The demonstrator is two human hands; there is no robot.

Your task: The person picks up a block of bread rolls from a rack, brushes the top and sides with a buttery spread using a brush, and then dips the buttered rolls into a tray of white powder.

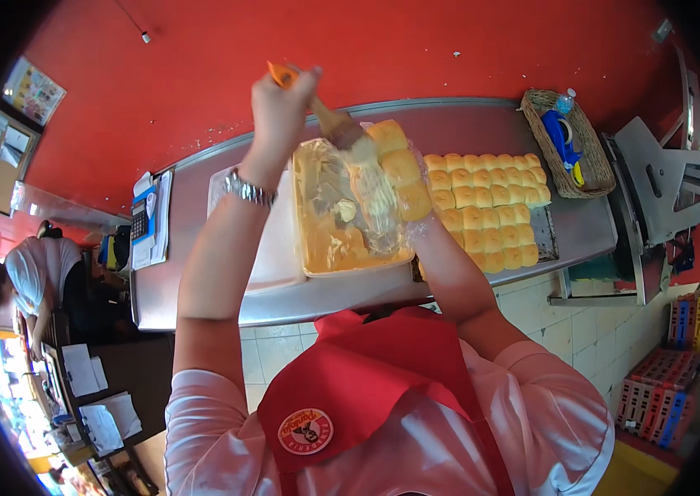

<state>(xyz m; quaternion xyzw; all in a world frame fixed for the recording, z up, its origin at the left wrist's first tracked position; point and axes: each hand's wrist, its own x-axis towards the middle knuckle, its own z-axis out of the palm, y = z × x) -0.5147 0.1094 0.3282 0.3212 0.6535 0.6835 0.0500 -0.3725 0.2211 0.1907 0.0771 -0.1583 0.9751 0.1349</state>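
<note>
My left hand [282, 107], with a metal watch on its wrist, is closed around the handle of a pastry brush [342, 130]. The handle is orange at its end, and the bristles touch the pale, cream-smeared side of a slab of joined bread rolls [400, 168]. My right hand [423, 231] holds that slab tilted on its side from the right; clear plastic covers the hand, and most fingers are hidden behind the bread. Beneath them is a shallow rectangular tub [300, 240], its inside coated with yellowish cream [317, 178], with a small lump near the middle.
More joined rolls [482, 192] fill a dark tray right of the tub. Beyond sits a wicker basket [594, 178] holding a blue tape dispenser [562, 140] and a bottle. A calculator [139, 225] lies on papers at the table's left end. Another person [44, 269] bends at far left.
</note>
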